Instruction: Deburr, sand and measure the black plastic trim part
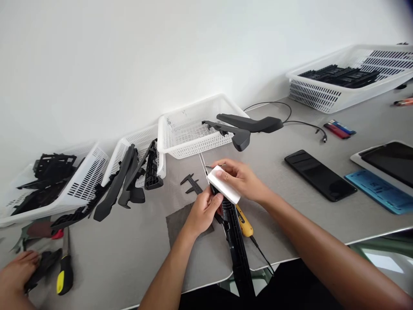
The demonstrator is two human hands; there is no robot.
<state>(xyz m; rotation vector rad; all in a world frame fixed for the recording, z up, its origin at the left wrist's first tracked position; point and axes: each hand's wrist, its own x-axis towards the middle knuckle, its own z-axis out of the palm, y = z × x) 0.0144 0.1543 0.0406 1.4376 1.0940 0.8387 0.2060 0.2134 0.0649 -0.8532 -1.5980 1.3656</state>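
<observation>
My right hand (236, 175) grips a white rectangular block (222, 184), which looks like a sponge or foam pad, with the thumb on its face. The block lies against the upper end of a long black plastic part (235, 241). Around that same end my left hand (205, 209) is closed, its thumb close under the block. The lower end of the part reaches down past the table edge. Beside it lies a yellow-handled corded tool (244, 221), partly hidden. A black caliper (192, 184) and a dark grey cloth-like sheet (180, 221) lie by my left hand.
White baskets (200, 148) stand along the wall, several holding black parts. Dark curved trim pieces (254, 124) overhang the middle basket. A phone (319, 174) and a blue tray (380, 191) lie right. Another person's hand (21, 269) is at lower left, near a yellow-black handled file (65, 273).
</observation>
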